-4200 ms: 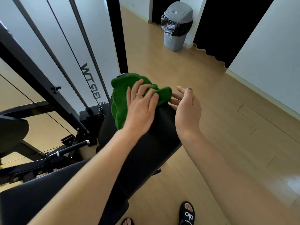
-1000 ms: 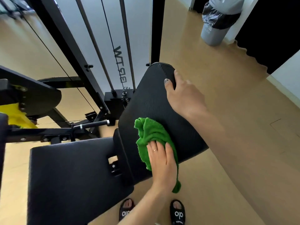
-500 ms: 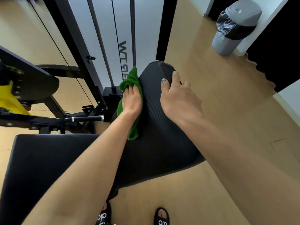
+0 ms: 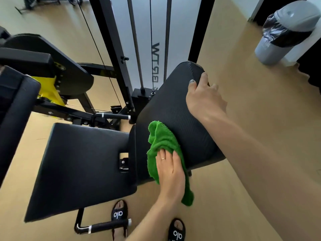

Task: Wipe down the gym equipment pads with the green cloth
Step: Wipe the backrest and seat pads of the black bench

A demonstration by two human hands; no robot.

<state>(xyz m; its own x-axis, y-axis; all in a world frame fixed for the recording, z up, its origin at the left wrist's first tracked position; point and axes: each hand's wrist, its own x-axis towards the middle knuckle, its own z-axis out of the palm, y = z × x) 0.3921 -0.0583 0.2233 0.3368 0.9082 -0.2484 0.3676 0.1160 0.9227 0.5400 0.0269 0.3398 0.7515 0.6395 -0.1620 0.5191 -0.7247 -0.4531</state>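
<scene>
A black ribbed backrest pad (image 4: pixel 175 108) slopes up from the flat black seat pad (image 4: pixel 83 164) of a gym bench. My left hand (image 4: pixel 171 173) presses the green cloth (image 4: pixel 160 141) flat against the lower part of the backrest, near its near edge; a corner of the cloth hangs off below my hand. My right hand (image 4: pixel 204 97) grips the top right edge of the backrest, thumb on the face and fingers curled behind it.
A black cable-machine frame with steel guide rods (image 4: pixel 137 49) stands right behind the bench. A yellow-and-black machine arm (image 4: pixel 46 84) is at the left. A grey bin (image 4: pixel 286 30) stands far right. A black handle bar (image 4: pixel 104 226) and my sandalled feet are below.
My left hand has dragged the green cloth from the upper left edge of the backrest down to its lower part. My right hand has stayed on the top edge.
</scene>
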